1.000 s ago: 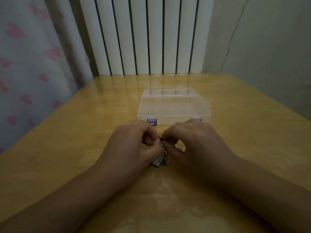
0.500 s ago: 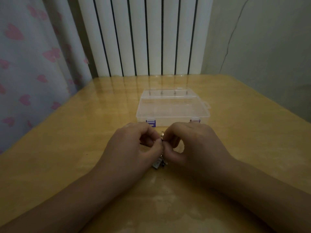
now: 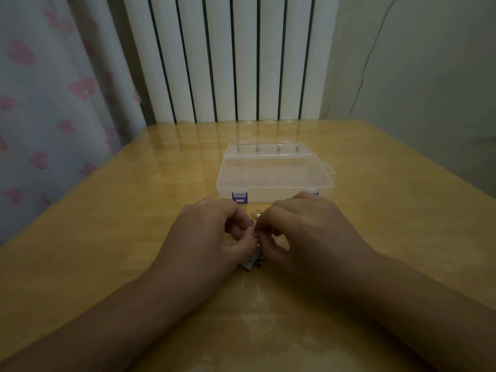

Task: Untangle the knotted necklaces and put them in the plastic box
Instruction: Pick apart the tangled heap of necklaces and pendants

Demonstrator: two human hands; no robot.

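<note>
Both hands pinch tangled necklaces before the latched plastic box.

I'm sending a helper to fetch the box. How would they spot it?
On the wooden table, just beyond the two hands, sits the box, before the white radiator. It is clear plastic, flat, lid closed, with blue latches facing the person.

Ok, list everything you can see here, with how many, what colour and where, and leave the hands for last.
plastic box: one, clear with blue latches, lid shut, mid-table beyond the hands
necklaces: one tangled bunch, silvery, number unclear, between the hands
table: one, glossy yellow wood
radiator: one, white, behind the table
curtain: one, pale with pink hearts, far left
wall: greyish, right
left hand: pinches the necklaces
right hand: pinches the necklaces
</note>
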